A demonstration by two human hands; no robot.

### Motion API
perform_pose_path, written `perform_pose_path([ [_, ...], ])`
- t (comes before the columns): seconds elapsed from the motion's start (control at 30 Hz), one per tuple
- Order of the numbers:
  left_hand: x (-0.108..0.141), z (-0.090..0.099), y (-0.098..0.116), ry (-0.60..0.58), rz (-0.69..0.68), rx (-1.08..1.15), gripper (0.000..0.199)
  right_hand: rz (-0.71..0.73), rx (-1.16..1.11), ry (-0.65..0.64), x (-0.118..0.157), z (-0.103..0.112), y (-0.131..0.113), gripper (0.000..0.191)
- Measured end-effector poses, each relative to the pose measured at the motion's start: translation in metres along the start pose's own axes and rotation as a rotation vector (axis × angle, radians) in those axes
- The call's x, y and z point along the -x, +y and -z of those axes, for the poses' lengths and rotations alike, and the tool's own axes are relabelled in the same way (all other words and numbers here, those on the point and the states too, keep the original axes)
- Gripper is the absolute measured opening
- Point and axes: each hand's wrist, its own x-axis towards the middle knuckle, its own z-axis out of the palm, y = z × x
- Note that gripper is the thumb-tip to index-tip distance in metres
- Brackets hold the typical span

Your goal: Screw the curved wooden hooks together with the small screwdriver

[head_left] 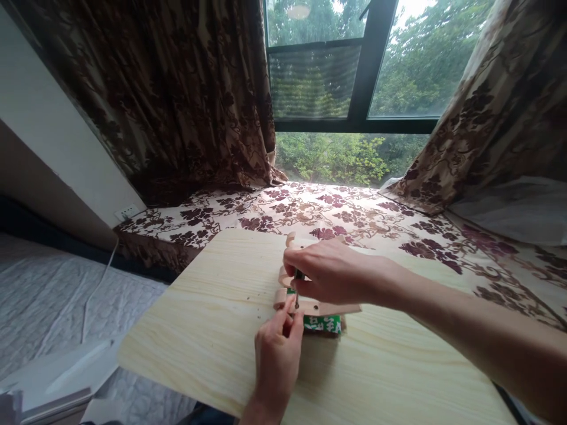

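My right hand (332,268) is closed around the dark handle of a screwdriver (299,275), which points down with its thin shaft nearly upright. The shaft's tip meets a small screw (296,306) on a light wooden piece (332,309). Thumb and finger of my left hand (279,339) pinch close around that screw, partly hiding it. The wooden piece has curved hook-like ends on its left side and a dark hole to the right of the screw. Beneath it lies a green packet or box (325,324) with white lettering. My right hand covers much of the wooden work.
Everything rests on a pale wood-grain table (199,319) with rounded corners; a few tiny specks lie left of the work. A flowered window seat (310,206) adjoins the table's far side. At left are a grey bedcover (133,307) and a white box-like object (62,378).
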Motion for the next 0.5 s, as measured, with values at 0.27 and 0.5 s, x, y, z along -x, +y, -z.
perform_pose_path([
  [0.27, -0.001, 0.032, -0.011, 0.067, 0.085, 0.112, 0.027, -0.055, -0.080, 0.055, 0.006, -0.007, 0.001, 0.011],
  [0.5, -0.011, 0.007, -0.014, -0.092, 0.202, 0.208, 0.048, -0.090, -0.096, 0.110, 0.008, -0.014, 0.006, 0.012],
])
